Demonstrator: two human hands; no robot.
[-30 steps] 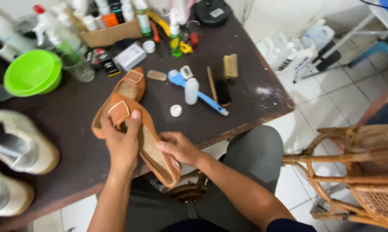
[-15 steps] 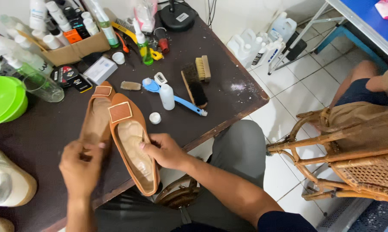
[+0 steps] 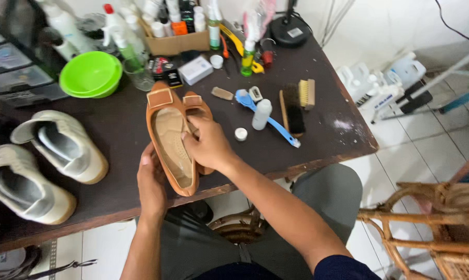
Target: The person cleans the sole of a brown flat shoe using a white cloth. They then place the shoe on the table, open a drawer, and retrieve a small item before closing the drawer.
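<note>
Right hand (image 3: 209, 145) moved onto tan shoe (image 3: 168, 136), fingers (image 3: 189, 139) on insole.

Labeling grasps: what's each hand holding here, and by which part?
Both hold the tan flat shoe. The left hand cups its heel end from below; the right hand grips its side edge, fingers inside on the insole.

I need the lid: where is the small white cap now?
In the head view, the small white cap lies on the dark table, right of the right hand, below the white bottle.
</note>
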